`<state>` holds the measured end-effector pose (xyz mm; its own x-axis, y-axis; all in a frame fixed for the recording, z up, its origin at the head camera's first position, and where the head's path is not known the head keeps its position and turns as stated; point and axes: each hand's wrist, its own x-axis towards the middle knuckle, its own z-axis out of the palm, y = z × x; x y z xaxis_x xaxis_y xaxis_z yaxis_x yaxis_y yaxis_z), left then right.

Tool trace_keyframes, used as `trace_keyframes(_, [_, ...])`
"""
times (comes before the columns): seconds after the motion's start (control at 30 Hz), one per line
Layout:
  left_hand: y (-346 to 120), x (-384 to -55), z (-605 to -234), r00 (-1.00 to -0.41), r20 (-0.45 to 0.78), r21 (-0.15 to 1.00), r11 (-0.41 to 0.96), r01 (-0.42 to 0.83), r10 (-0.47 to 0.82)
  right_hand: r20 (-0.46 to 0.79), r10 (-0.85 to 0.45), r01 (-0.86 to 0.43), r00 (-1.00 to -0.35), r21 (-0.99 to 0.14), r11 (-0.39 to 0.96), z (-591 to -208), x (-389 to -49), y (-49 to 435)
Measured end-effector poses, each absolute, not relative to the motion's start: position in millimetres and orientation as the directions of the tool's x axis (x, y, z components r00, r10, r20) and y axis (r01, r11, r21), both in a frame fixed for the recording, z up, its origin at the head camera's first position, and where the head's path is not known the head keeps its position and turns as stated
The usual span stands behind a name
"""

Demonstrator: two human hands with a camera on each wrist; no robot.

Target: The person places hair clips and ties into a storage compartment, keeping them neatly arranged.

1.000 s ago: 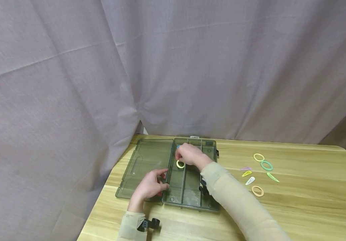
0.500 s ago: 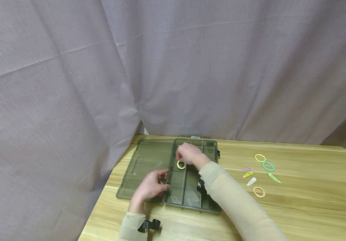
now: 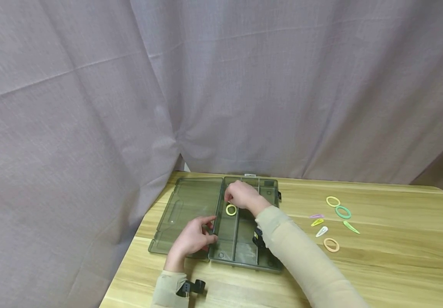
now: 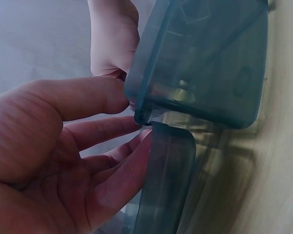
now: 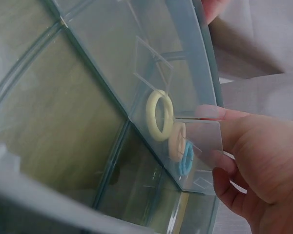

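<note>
A translucent dark compartment box (image 3: 246,259) lies with its lid (image 3: 192,196) folded out to the left. My right hand (image 3: 242,196) is over the far part of its left compartment. In the right wrist view its fingers pinch the edge of a clear divider (image 5: 202,144); the exact contact is partly hidden. Close by lie a pale yellow ring-shaped hair tie (image 5: 159,115), a peach one (image 5: 177,142) and a blue one (image 5: 186,158). My left hand (image 3: 191,236) rests at the hinge side, thumb and fingertips touching the box, fingers loosely bent.
Right of the box lie a yellow ring (image 3: 333,201), a green ring (image 3: 343,212) and a peach ring (image 3: 331,245). Several snap hair clips lie near them, among them a white clip (image 3: 322,232) and a green clip (image 3: 351,227). A grey curtain (image 3: 244,107) hangs behind the table.
My right hand has shifted very slightly, and a small gap now shows between its fingertips and the yellow hair tie in the box. My left hand stays in place.
</note>
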<state>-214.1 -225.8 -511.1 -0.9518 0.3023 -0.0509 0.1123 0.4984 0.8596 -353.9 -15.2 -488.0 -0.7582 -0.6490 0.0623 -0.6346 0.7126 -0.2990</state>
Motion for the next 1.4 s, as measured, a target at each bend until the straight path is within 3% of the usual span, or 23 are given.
trace_keyframes(0.7, [-226,-215,-512,-0.953,-0.052,0.857,0.503,0.109,0.297,0.067,-0.645,-0.612,-0.762,-0.402,0.681,-480,-351,-15])
trace_keyframes(1.1, [-226,-215,-511,-0.956,-0.056,0.855,0.509,0.103,0.288,0.11,-0.645,-0.579,-0.756,-0.571,0.582,-475,-335,-17])
trace_keyframes(1.4, [-228,-216,-511,-0.957,-0.062,0.853,0.513,0.096,0.282,0.14,-0.652,-0.593,-0.745,-0.588,0.55,-475,-329,-14])
